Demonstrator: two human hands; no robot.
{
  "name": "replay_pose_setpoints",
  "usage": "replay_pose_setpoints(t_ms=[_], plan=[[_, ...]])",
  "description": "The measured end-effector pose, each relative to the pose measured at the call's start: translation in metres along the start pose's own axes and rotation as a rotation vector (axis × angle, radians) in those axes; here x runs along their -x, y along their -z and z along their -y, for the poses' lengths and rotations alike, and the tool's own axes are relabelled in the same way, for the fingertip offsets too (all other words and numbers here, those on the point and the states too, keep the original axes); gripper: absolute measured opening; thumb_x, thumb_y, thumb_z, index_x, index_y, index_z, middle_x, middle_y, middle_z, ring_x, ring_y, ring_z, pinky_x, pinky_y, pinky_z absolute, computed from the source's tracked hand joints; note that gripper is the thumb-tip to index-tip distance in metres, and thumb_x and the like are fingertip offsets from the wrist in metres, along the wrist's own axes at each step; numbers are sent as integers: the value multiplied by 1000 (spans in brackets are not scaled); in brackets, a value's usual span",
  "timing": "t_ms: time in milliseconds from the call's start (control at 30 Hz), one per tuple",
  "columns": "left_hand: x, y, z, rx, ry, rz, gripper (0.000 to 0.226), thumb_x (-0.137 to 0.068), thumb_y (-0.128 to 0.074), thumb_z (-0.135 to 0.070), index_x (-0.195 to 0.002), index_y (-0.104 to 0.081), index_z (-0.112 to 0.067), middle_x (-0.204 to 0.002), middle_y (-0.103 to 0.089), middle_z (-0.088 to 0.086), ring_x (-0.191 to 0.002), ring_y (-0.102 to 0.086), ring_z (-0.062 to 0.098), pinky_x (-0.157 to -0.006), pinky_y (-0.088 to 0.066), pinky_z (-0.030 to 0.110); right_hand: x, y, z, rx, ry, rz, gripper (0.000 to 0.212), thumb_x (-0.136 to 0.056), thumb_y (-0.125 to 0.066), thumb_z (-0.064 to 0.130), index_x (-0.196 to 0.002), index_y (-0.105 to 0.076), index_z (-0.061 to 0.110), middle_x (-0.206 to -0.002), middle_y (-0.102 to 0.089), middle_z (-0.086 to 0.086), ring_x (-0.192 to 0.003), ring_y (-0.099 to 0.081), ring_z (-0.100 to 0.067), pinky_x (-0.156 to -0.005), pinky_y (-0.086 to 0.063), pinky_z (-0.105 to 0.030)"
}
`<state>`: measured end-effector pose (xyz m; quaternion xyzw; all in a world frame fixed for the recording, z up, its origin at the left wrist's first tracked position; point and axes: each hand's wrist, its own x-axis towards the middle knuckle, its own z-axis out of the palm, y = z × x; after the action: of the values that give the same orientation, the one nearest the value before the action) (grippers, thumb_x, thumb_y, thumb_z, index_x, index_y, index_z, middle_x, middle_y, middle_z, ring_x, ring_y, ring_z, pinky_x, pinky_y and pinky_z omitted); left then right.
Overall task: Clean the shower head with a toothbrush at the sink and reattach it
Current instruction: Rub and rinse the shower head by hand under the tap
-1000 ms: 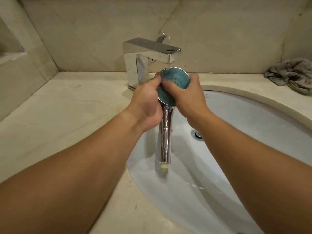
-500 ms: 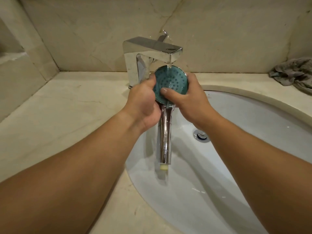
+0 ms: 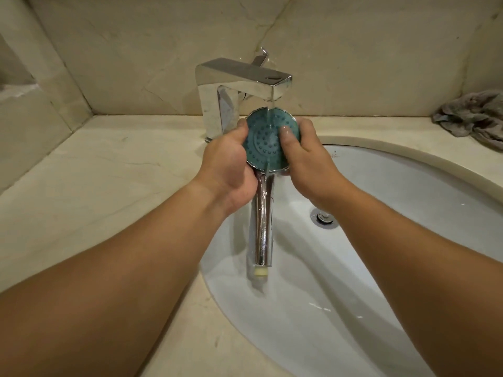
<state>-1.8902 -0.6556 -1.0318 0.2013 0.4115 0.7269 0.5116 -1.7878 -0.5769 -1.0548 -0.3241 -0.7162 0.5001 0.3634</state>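
Head view, frame centre: my left grip and right grip clasp the shower head face-up under the faucet stream, for rinsing.

Counted in the frame are one shower head at centre, two hands, left and right, one tap above, one sink at lower right, one drain, and one cloth at upper right.

place: bathroom | evidence: white sink, chrome faucet (water running), marble-look counter and wall
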Motion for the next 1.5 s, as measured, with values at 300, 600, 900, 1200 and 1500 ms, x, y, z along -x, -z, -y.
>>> replay_pose_setpoints(t_ms=[300, 600, 900, 1200, 1500], plan=[[-1, -2, 0, 41, 7, -12, 51, -114, -29, -32, -137, -59, 2, -129, -70, 24, -107, -75, 32, -76, -65, 38, 0, -2, 0, -83, 31, -18, 62, -79, -83, 28, -129, -47, 24, -111, -65, 6, -102, -67, -10, -88, -59, -39], [-4, -2, 3, 26, 8, 21, 52, -113, -29, -33, -139, -58, 1, -131, -70, 23, -118, -70, 36, -86, -63, 42, -3, -8, 3, -152, -47, -79, 49, -80, -79, 41, -117, -51, 29, -107, -68, 3, -97, -70, -16, -83, -61, -45], [3, -8, 3, -27, 42, 53, 43, -111, -35, -28, -123, -69, -4, -116, -76, 14, -98, -76, 27, -68, -65, 42, -8, -6, 16, -193, -219, -218, 36, -88, -56, 62, -100, -59, 28, -101, -70, 0, -90, -71, -21, -71, -61, -56], [0, -3, 0, 16, 84, 81, 46, -110, -30, -27, -122, -66, -2, -114, -77, 17, -97, -77, 28, -73, -65, 38, -4, 0, 23, 116, -168, -172, 76, -61, -83, 62, -117, -46, 25, -106, -60, 7, -92, -65, -13, -72, -62, -40], [-3, 1, -2, 49, 43, 21, 43, -111, -36, -26, -125, -67, 0, -123, -74, 20, -107, -75, 32, -84, -64, 42, -10, 19, 13, 98, -58, 195, 92, -63, -89, 14, -133, -30, 25, -120, -56, -3, -109, -64, -22, -80, -61, -49]])
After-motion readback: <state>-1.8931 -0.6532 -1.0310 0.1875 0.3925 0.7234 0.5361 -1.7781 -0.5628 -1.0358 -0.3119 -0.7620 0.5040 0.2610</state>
